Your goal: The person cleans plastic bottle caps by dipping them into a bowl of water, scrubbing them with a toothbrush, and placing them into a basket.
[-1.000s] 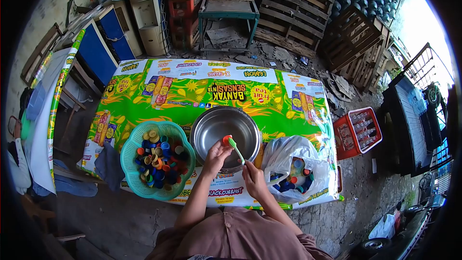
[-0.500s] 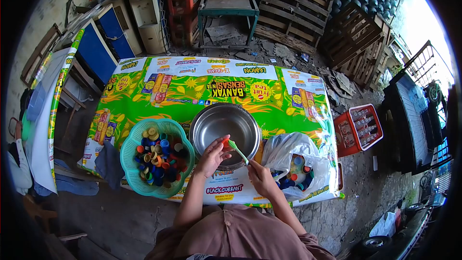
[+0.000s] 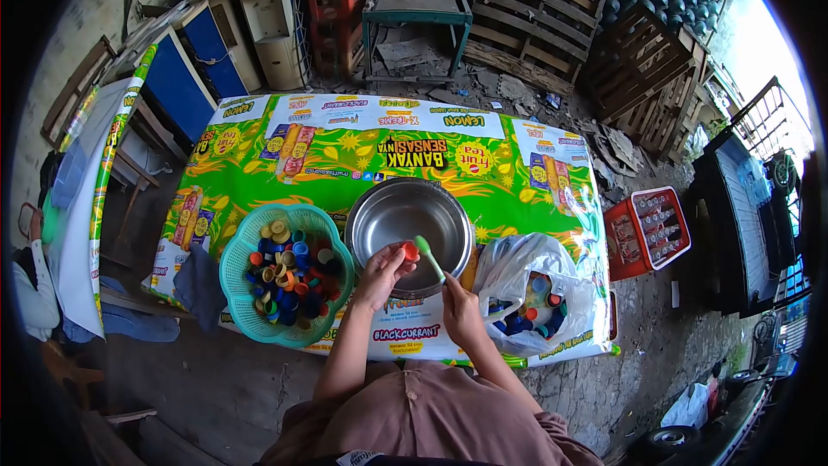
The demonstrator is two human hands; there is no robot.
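Over the near part of a steel bowl (image 3: 366, 211), my left hand (image 3: 379, 279) pinches an orange-red bottle cap (image 3: 411, 251) between its fingertips. My right hand (image 3: 463, 312) grips the handle of a slim toothbrush (image 3: 430, 261) with a green head. The brush points up and left, its head just right of the cap and seemingly apart from it. A turquoise plastic basket (image 3: 233, 293) full of mixed coloured bottle caps (image 3: 297, 276) stands left of the bowl. To the right, a white plastic bag (image 3: 509, 261) holds more caps (image 3: 542, 306).
A green printed sheet (image 3: 319, 190) covers the table. Dark cloth (image 3: 200, 289) hangs at its left edge. On the floor to the right stands a red crate (image 3: 634, 229) of bottles. Behind are a small table (image 3: 418, 9) and wooden pallets (image 3: 535, 13).
The toothbrush head has come away from the cap and tilted more upright. The cap now shows more clearly in my left fingers. The view has shifted slightly.
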